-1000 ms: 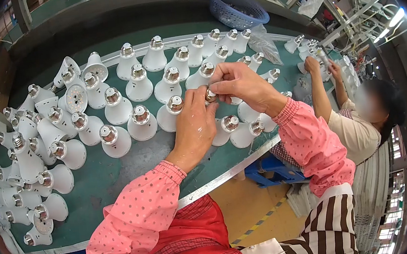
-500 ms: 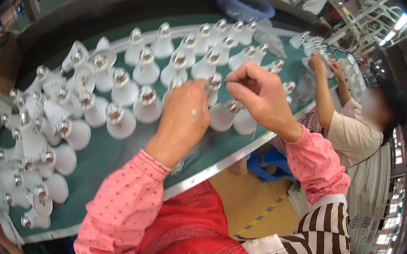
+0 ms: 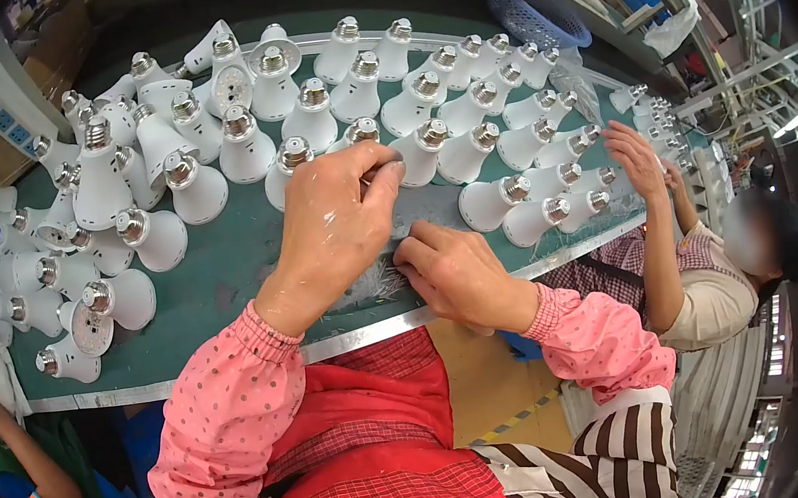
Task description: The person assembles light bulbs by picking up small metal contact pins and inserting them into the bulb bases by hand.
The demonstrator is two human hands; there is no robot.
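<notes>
White bulb housings with silver screw caps stand in rows on the green table (image 3: 229,313). My left hand (image 3: 336,217) is closed, thumb against the bent fingers, just in front of a bulb (image 3: 357,136) at the middle of the rows; what it may pinch is hidden. Low over the table near its front edge, my right hand (image 3: 456,272) has its fingers pinched beside a small pile of thin wire-like bits (image 3: 375,283). Anything between those fingertips is too small to make out. Another bulb (image 3: 424,153) stands upright between and beyond my hands.
Bulbs crowd the left side, some lying tilted (image 3: 119,298). A blue basket (image 3: 539,12) sits at the back right, near a clear plastic bag (image 3: 578,91). At the right a co-worker's hand (image 3: 637,158) is raised over the table; another person's arm (image 3: 23,449) reaches in at the left.
The view has shifted, so the bulbs appear elsewhere in the frame. My right hand has left the bulb caps and come down near the front edge. My left hand remains by the bulbs, closed.
</notes>
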